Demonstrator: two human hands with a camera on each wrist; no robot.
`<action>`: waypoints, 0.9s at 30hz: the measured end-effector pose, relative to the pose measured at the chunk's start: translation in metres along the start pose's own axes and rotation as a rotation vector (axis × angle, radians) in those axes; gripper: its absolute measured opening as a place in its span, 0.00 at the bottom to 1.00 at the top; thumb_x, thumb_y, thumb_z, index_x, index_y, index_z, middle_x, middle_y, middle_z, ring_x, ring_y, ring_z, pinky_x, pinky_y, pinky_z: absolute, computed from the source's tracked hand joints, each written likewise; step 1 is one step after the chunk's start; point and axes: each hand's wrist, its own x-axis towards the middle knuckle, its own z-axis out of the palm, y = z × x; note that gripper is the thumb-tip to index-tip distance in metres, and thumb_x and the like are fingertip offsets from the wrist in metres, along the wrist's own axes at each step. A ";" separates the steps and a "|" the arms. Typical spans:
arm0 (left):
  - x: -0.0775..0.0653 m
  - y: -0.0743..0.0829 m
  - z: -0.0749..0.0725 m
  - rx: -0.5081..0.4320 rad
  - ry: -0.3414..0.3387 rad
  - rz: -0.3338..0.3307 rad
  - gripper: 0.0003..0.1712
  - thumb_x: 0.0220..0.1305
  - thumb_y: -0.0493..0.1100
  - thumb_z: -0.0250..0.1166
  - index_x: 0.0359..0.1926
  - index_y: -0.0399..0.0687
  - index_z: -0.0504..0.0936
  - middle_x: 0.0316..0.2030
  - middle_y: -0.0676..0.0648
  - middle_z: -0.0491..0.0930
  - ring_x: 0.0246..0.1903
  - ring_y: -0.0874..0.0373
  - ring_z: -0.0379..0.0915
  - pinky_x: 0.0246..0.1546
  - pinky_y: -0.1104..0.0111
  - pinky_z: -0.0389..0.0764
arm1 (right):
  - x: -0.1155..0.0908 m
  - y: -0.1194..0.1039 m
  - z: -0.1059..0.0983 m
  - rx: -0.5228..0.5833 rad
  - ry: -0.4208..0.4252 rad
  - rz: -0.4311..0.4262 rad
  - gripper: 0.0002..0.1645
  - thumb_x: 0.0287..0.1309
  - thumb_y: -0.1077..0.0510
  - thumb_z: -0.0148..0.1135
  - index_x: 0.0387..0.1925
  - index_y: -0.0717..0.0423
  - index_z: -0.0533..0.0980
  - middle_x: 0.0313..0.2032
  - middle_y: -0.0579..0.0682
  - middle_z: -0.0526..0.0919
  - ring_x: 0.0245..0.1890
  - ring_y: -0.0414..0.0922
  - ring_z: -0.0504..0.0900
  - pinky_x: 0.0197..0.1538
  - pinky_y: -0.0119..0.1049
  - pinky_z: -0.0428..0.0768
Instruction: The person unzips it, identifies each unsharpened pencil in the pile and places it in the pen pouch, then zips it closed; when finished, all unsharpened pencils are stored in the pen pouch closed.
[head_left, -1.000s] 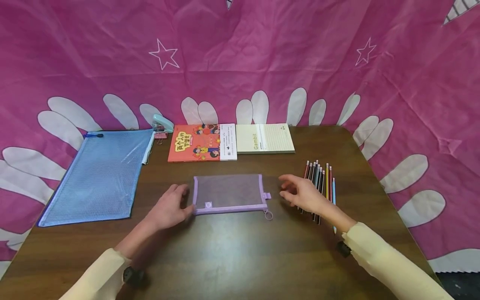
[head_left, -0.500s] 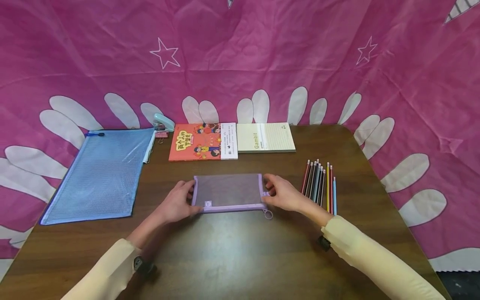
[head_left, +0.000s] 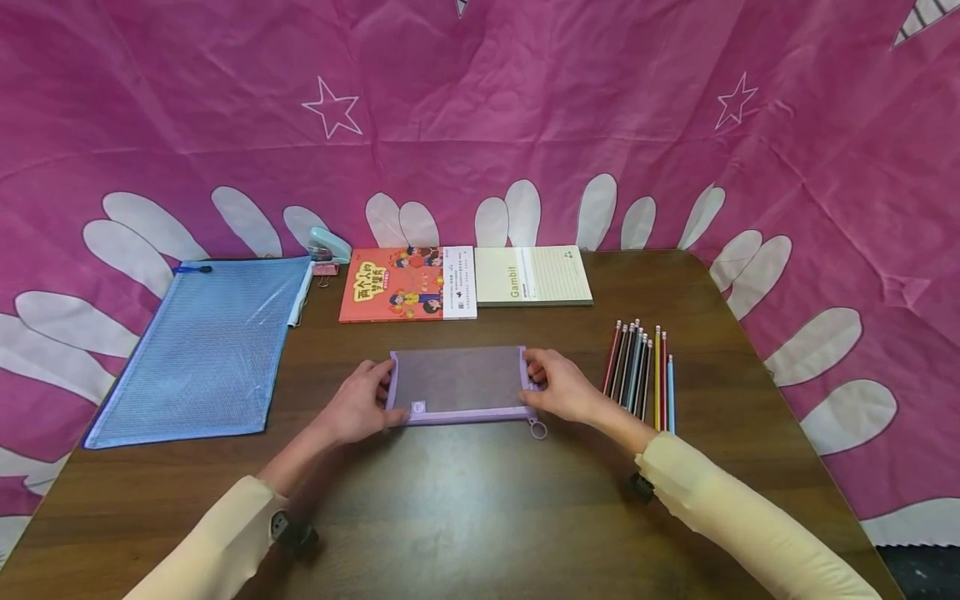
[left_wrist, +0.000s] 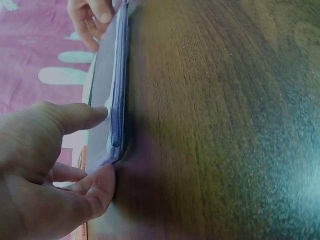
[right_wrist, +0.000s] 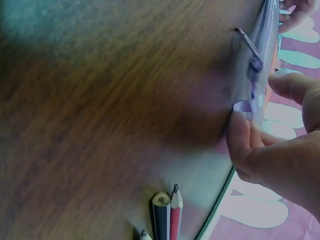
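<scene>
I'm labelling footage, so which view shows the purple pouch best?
The head view: the purple pouch shows nearly whole from above, only its ends partly covered. The left wrist view shows it foreshortened along the zipper; the right wrist view, nearly edge-on, ring pull included.

a sheer purple-edged pouch (head_left: 457,379) lies level between the hands (head_left: 357,406), zipper (head_left: 468,415) side nearest.

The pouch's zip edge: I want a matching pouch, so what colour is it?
Light purple; the zip edge shows best in the head view.

The pouch (head_left: 459,379) is sheer mesh, the table (head_left: 450,508) glossy wood grain, the backdrop (head_left: 480,100) creased cloth.
</scene>
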 end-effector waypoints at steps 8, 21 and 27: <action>-0.001 -0.001 0.001 -0.011 -0.008 -0.025 0.52 0.55 0.42 0.76 0.73 0.30 0.58 0.53 0.38 0.67 0.49 0.46 0.70 0.48 0.56 0.80 | -0.001 0.001 0.004 0.081 0.008 0.050 0.39 0.47 0.67 0.73 0.60 0.77 0.68 0.41 0.61 0.75 0.40 0.53 0.80 0.45 0.43 0.83; -0.042 0.042 0.021 0.126 0.305 0.013 0.44 0.53 0.47 0.76 0.67 0.32 0.69 0.55 0.32 0.70 0.51 0.40 0.68 0.48 0.46 0.78 | -0.002 -0.003 -0.003 0.244 -0.078 0.189 0.39 0.52 0.65 0.72 0.65 0.69 0.67 0.43 0.61 0.78 0.39 0.51 0.80 0.36 0.38 0.82; -0.054 0.083 0.067 0.067 0.380 0.273 0.27 0.50 0.43 0.77 0.51 0.36 0.81 0.38 0.44 0.80 0.33 0.53 0.78 0.33 0.59 0.80 | -0.001 0.000 -0.002 0.284 -0.054 0.211 0.38 0.52 0.66 0.70 0.65 0.66 0.68 0.40 0.59 0.79 0.37 0.50 0.78 0.35 0.38 0.81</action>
